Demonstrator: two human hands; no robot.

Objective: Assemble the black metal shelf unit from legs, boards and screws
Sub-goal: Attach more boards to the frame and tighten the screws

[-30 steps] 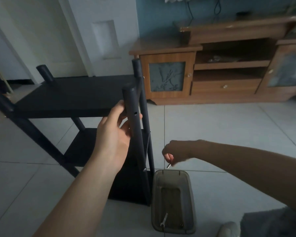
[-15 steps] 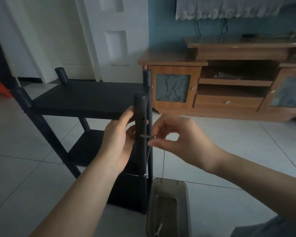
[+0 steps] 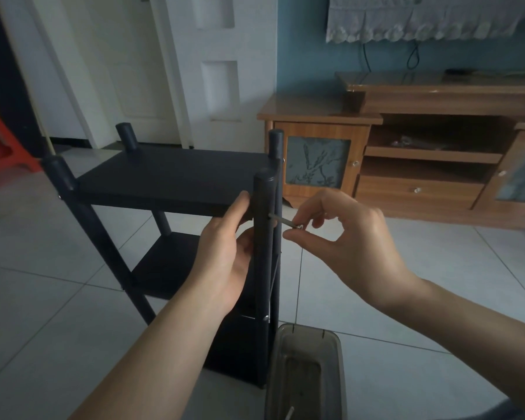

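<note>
The black shelf unit [image 3: 176, 177] stands on the tiled floor with its top board, a lower board [image 3: 170, 265] and round legs. My left hand [image 3: 225, 253] grips the near right leg [image 3: 262, 237] just below the top board. A silver screw [image 3: 284, 222] sticks out of a hole in that leg, pointing right. My right hand [image 3: 346, 237] pinches the screw's head between thumb and fingertips.
A grey plastic tray [image 3: 306, 374] with a small wrench in it lies on the floor by the shelf's foot. A wooden TV cabinet [image 3: 422, 165] stands behind to the right, a white door behind, a red stool [image 3: 0, 147] at far left.
My right hand rose from the tray with a screw and brought it to the hole in the near leg, where its tip now sits. The left hand kept holding the leg.
</note>
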